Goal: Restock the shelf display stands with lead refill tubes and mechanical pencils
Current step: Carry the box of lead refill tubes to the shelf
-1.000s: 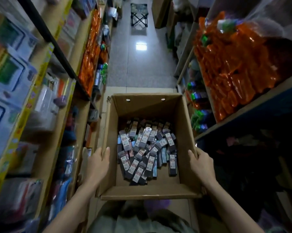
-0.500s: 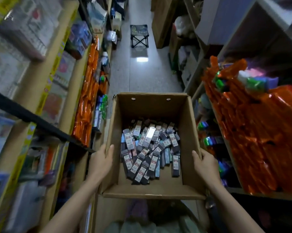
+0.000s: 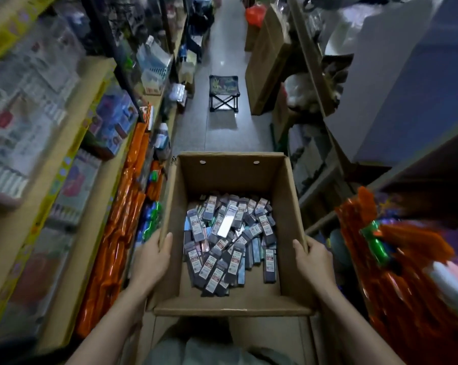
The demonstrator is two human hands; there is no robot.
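Observation:
An open brown cardboard box point(image 3: 230, 175) is carried in front of me in a narrow shop aisle. Inside lies a loose pile of several lead refill tubes point(image 3: 231, 241), dark flat cases with white and red labels. My left hand point(image 3: 151, 262) grips the box's left wall, thumb hooked over the rim. My right hand point(image 3: 314, 264) grips the right wall the same way. No mechanical pencils can be made out in the box.
Shelves line both sides: boxed stationery point(image 3: 27, 122) and orange packets point(image 3: 122, 222) on the left, orange wrapped goods point(image 3: 396, 272) on the right. A small folding stool point(image 3: 223, 92) stands on the tiled aisle floor ahead, beside a tall cardboard carton point(image 3: 267, 59).
The box has risen with both hands still gripping its sides, and my view has lifted, so more of the aisle and the upper shelves shows.

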